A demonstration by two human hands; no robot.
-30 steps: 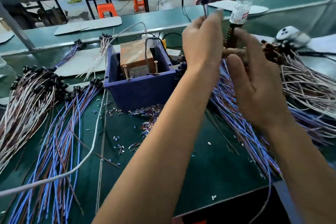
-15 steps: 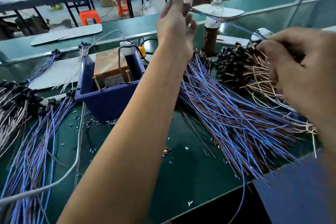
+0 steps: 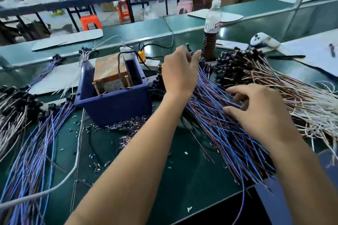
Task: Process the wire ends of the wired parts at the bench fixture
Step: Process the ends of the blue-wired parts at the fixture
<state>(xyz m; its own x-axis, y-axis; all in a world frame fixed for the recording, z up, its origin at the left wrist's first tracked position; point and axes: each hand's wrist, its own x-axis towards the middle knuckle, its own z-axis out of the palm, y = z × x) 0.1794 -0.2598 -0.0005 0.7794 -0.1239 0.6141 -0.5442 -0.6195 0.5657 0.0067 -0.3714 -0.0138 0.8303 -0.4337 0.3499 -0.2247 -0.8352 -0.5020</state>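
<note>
A pile of wired parts with blue and brown leads [image 3: 228, 137] fans across the green bench on the right, their black heads at its far end. My left hand [image 3: 180, 71] reaches to that far end, and its thumb and fingertips pinch what looks like a small black part head [image 3: 187, 45]. My right hand [image 3: 259, 111] rests on the middle of the same pile with its fingers bent and spread over the wires. The fixture, a blue box [image 3: 113, 109] holding a brown taped block [image 3: 109, 70] and two upright screws, stands left of my left forearm.
More blue-wired parts [image 3: 33, 142] lie at the left, and a brown and white wired pile [image 3: 296, 97] at the far right. Stripped insulation bits [image 3: 128, 128] litter the bench before the box. A water bottle [image 3: 212, 18] stands behind. A white cable [image 3: 77, 148] crosses the left.
My left hand has come down from head height to the far end of the blue wire pile. My right hand has moved from the black heads onto the middle of the wires.
</note>
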